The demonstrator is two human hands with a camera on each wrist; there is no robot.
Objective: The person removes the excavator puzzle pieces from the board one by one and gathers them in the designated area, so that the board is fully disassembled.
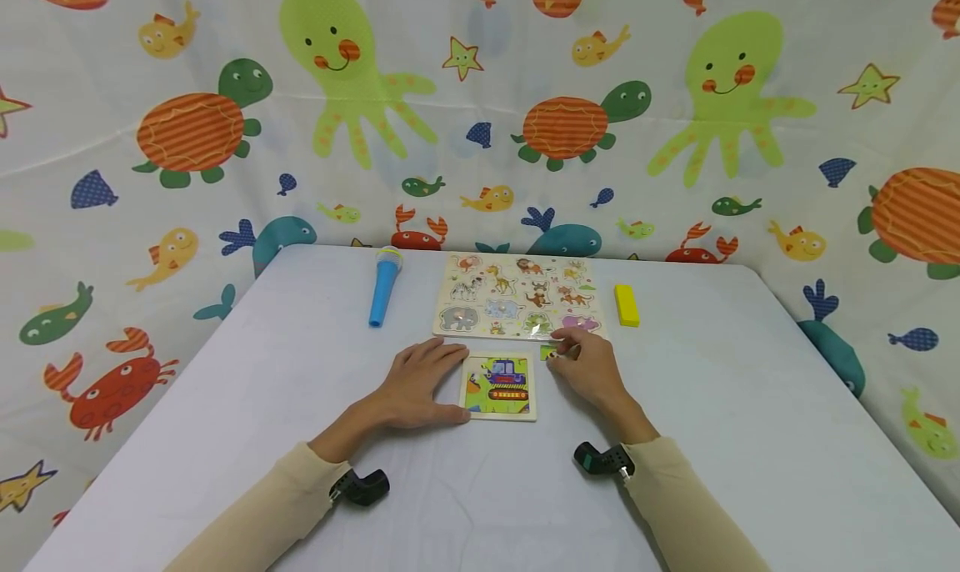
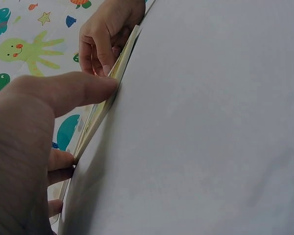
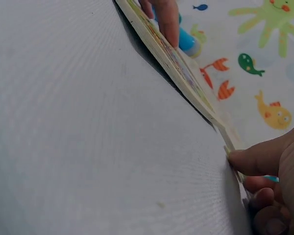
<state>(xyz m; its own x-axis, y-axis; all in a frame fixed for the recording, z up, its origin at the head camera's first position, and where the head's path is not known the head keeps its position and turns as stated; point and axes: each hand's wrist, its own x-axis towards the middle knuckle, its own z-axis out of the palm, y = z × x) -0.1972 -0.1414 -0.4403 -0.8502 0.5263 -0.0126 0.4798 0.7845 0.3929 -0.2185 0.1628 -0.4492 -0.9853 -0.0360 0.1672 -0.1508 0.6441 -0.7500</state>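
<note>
my left hand [image 1: 420,384] is spread wide against the tracked-vehicle puzzle [image 1: 498,388], roughly midway between the surface [image 1: 480,497]'s side edges, prob so it won't slide. right hand [image 1: 588,370]'s narrow, pinching a green piece [image 1: 546,353], guess cause it's thin.

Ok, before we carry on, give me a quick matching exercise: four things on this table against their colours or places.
Things:
1. microphone
2. block
3. square puzzle
4. small piece

Matches:
A. yellow all over
B. at the fingers of the right hand
C. mostly blue
D. touched by the left hand

Pairs: 1-C, 2-A, 3-D, 4-B
</note>
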